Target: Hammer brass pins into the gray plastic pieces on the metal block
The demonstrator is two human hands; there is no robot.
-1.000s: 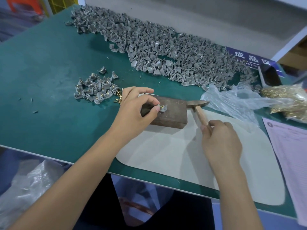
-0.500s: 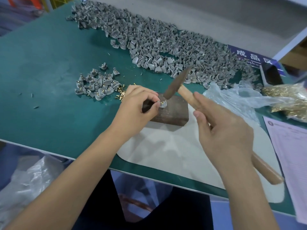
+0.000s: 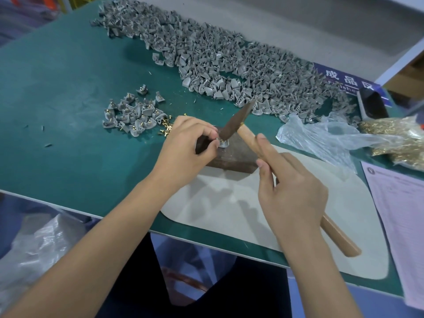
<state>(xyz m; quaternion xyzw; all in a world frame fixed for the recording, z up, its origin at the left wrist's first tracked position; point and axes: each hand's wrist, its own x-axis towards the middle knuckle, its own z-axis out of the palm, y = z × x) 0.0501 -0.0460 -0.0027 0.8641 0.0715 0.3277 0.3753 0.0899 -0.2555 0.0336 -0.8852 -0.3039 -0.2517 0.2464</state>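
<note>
Since earlier, hammer (image 3: 236,120) is lowering onto pin (image 3: 222,140); left hand (image 3: 183,148) is pinching the small, light gray piece (image 3: 224,143), right hand (image 3: 291,191) is gripping the stiff handle.

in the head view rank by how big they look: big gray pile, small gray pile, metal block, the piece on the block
1. Big gray pile, along the far side of the table
2. Small gray pile and metal block: they look alike, and the block is partly hidden by the left hand, so no ranking
3. Piece on the block, smallest
</note>
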